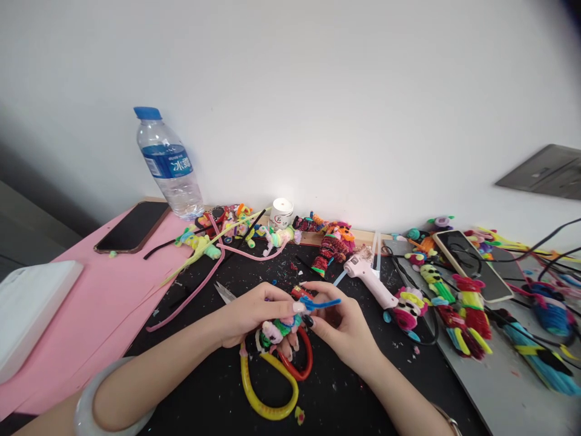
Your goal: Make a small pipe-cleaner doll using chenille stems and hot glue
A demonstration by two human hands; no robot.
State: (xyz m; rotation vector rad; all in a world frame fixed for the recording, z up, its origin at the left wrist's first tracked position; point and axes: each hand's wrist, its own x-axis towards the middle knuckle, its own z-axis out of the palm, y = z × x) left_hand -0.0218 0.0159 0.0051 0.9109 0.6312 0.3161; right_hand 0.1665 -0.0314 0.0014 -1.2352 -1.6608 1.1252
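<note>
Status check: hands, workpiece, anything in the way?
Left hand holding pipe-cleaner doll. Right hand at blue pipe cleaner, grip unclear. Yellow-and-red-handled scissors close below the hands, partly hidden.

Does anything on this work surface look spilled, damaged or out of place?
Only untidiness stands out: small scraps speckle the black surface, including a yellow scrap beside the yellow scissor handle, as if left uncleared. No spill or clear damage shows.

The blue label (167,161) on the bottle (177,192) bears large white Chinese characters, one resembling 冰; its finer print is too small to read. Red and dark marks on the cup (281,212) are illegible.
</note>
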